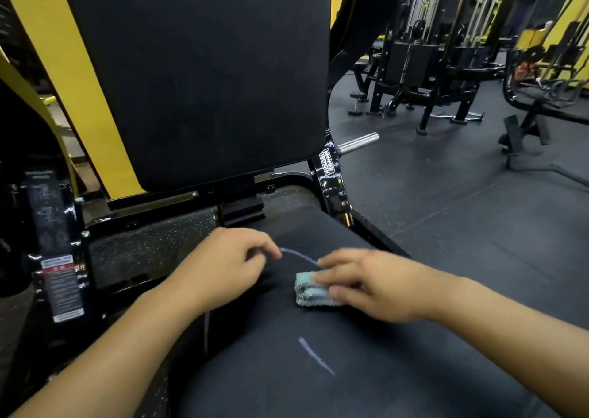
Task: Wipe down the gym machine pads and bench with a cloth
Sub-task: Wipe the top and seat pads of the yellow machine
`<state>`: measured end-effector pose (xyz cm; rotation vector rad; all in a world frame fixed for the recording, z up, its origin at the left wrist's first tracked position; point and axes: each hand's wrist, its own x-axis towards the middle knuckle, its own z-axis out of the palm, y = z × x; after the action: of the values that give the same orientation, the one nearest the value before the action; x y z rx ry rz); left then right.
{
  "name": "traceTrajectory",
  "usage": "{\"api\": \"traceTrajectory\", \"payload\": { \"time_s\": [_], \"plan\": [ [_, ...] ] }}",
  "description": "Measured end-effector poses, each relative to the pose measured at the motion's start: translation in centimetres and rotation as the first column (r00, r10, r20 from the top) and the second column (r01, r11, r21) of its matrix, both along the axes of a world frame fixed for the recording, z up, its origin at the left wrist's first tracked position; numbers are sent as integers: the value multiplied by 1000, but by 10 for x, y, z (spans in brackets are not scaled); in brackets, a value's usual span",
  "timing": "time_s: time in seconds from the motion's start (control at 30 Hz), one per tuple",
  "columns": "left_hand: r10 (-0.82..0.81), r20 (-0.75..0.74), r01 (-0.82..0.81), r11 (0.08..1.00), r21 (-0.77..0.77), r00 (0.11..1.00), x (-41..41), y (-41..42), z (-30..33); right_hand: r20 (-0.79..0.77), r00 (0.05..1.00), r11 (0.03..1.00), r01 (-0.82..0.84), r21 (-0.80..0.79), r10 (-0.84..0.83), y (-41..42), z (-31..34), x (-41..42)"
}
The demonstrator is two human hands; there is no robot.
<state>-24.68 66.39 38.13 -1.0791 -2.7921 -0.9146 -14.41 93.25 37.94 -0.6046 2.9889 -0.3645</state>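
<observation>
The seat pad fills the lower centre of the view, black and padded, with two pale streaks on it: one curved near the far end, one short and slanted nearer the camera. A third faint line runs down its left edge.

The cloth, pale blue-green and folded into a small block, lies on the seat pad toward the far end, just below the curved streak.

The right hand rests on the cloth from the right. Its fingers lie nearly straight and close together across the top of the cloth, pressing it flat to the pad; the thumb side runs along the near edge. No curl around the cloth is visible.

The left hand rests on the far left part of the seat pad, well clear of the cloth. Its fingers are loosely bent, tips down on the pad near the start of the curved streak. It holds nothing.

The back pad stands upright beyond the seat, black, filling the upper centre. A yellow frame shows behind it on the left. A black upright with a white brand label stands at the back pad's lower right corner, and a chrome peg sticks out from it to the right.

A warning label is fixed to the black frame on the left. Cable machines stand on the dark rubber floor at upper right.
</observation>
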Motion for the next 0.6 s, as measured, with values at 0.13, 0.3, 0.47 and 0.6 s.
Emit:
{"api": "traceTrajectory", "payload": {
  "time_s": [0.13,0.3,0.47,0.6],
  "plan": [
    [144,14,-142,984,-105,989,-9,-28,-4,-31,997,996,69,58,-68,-6,-14,6],
    [298,4,-293,941,-167,955,-5,-40,-11,-207,933,928,331,170,-295,-20,-18,-4],
    [299,-37,-302,942,-145,953,0,-38,-28,-139,982,974,150,167,-127,-17,-16,-20],
    [293,7,-289,945,-155,956,-2,-39,-38,179,983,990,5,140,-30,-25,-24,-25]
  ]
}}
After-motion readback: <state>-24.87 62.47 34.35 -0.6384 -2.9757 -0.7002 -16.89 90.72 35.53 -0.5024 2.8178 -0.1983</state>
